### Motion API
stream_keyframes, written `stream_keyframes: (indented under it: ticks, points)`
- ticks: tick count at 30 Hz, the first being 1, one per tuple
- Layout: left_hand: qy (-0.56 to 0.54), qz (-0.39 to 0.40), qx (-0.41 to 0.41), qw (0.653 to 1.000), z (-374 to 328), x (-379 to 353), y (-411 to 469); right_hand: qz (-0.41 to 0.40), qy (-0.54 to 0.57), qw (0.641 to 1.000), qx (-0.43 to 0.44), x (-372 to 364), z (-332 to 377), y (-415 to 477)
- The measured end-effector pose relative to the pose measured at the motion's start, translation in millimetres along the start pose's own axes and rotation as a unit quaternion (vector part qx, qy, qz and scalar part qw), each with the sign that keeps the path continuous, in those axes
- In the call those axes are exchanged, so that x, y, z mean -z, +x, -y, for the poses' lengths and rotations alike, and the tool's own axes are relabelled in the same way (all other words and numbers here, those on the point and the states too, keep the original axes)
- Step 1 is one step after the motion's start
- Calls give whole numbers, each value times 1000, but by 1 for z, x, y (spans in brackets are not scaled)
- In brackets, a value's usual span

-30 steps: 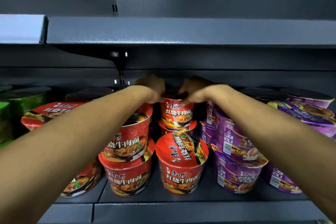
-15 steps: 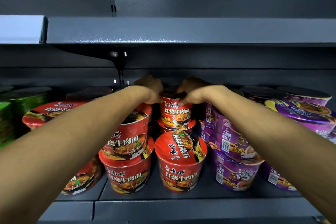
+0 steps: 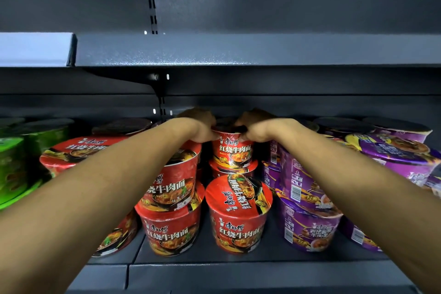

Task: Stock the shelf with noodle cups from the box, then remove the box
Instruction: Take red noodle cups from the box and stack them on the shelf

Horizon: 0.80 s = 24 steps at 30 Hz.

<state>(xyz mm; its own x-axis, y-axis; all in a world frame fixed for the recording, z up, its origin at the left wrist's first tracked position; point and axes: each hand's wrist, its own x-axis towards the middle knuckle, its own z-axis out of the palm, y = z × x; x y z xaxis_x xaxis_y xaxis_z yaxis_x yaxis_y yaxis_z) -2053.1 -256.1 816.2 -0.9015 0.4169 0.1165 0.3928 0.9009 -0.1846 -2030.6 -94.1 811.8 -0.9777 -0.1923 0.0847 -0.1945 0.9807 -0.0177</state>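
Both my arms reach deep into the dark grey shelf [image 3: 238, 272]. My left hand [image 3: 202, 126] and my right hand [image 3: 256, 126] grip the top rim of one red noodle cup [image 3: 235, 153] from either side. That cup stands upright on another red cup [image 3: 232, 170] in the back row. In front of it sits a single red cup [image 3: 238, 217] with nothing on top. To the left is a stack of two red cups [image 3: 171, 210]. The box is not in view.
Purple noodle cups [image 3: 307, 200] fill the right side of the shelf, stacked two high. Green cups [image 3: 14, 164] stand at the far left. More red cups [image 3: 78, 150] lie under my left forearm. An upper shelf board [image 3: 238, 49] hangs close above the cups.
Both hands have stayed on the rim of the back red cup. The view has shifted slightly; the cups have not visibly moved.
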Motion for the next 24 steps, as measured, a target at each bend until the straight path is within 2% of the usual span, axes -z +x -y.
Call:
stream_keyframes:
  ticks: [3, 6, 11, 16, 20, 24]
  points:
    - [-22, 13, 5, 1000, 0, 1, -3, 24, 4, 1000, -11, 0, 3, -3]
    - [-41, -24, 1, 999, 3, 2, -9, 35, 14, 999, -9, 5, 10, -13]
    - [-73, -78, 11, 994, 10, 9, -34, -61, 26, 997, 27, 17, 31, -37]
    - [-110, -150, 6, 983, 17, 16, -75, -156, 80, 984, 24, 16, 63, -50]
    - [-103, -229, 6, 968, 24, 18, -115, -260, 135, 955, 41, 9, 102, -62]
    - [-106, -257, 16, 960, 45, 13, -149, -301, 192, 933, 53, -1, 142, -76]
